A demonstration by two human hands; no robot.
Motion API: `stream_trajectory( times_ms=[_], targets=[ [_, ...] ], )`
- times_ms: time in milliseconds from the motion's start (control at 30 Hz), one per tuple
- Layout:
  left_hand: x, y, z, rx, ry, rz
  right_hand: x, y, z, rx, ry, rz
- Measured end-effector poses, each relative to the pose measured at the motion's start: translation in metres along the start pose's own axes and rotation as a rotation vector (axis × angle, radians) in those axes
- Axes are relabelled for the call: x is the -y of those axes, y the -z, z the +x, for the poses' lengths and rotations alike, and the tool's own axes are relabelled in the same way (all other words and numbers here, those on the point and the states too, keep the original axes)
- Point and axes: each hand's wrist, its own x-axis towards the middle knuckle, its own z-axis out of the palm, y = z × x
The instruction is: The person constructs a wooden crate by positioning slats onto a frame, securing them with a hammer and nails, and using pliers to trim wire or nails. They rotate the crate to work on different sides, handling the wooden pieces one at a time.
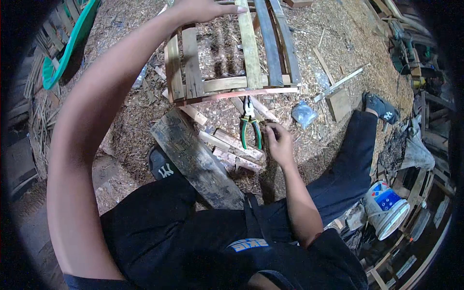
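A slatted wooden crate (249,48) stands in front of me. My left hand (198,10) is on its upper left part, a digit stretched across to a pale slat; the frame's top edge cuts off the rest of the hand. Pliers (250,123) with green and yellow handles are just below the crate's near edge, jaws toward it. Close to their right handle, my right hand (280,142) has its thumb and fingers pinched together. Whatever small thing is between them is too hard to make out. A thick weathered wood block (195,157) lies between my legs.
Wood offcuts (237,150) lie under the pliers among shavings on the ground. A clear plastic bag (303,113) and a flat board (339,105) are to the right. A white bucket (386,210) is at the lower right, and a green curved rim (72,48) at upper left.
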Motion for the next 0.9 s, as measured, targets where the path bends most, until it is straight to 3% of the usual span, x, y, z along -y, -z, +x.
stream_trajectory(
  times_ms=[333, 400, 433, 467, 600, 633, 667, 733, 800, 900],
  targets=[
    [-0.008, 0.004, -0.002, -0.006, -0.034, -0.026, 0.009, -0.005, 0.0, 0.102, 0.083, -0.07],
    [-0.005, 0.003, -0.003, 0.011, 0.017, -0.063, 0.014, 0.001, 0.006, 0.071, 0.108, -0.044],
    [0.003, -0.009, -0.002, -0.137, -0.139, 0.06, 0.016, 0.005, 0.012, 0.04, 0.106, -0.05],
    [0.014, -0.013, -0.001, -0.057, -0.033, 0.022, 0.018, 0.01, 0.021, 0.004, 0.106, -0.056],
    [0.009, -0.009, -0.002, -0.044, -0.026, -0.039, 0.015, 0.022, 0.046, -0.086, 0.142, -0.002],
    [0.001, -0.006, -0.002, -0.056, -0.065, -0.064, 0.024, 0.027, 0.05, -0.063, 0.042, 0.026],
    [-0.006, -0.003, -0.007, -0.001, 0.078, -0.104, 0.021, 0.029, 0.057, -0.081, 0.041, 0.031],
    [-0.003, -0.004, -0.005, -0.031, -0.01, -0.059, 0.022, 0.032, 0.072, -0.111, -0.009, 0.12],
    [-0.002, -0.009, -0.002, -0.059, -0.039, -0.024, 0.024, 0.036, 0.095, -0.232, 0.158, 0.094],
    [-0.011, -0.002, -0.005, -0.062, 0.01, 0.031, 0.02, 0.036, 0.134, -0.35, 0.143, -0.019]
  ],
)
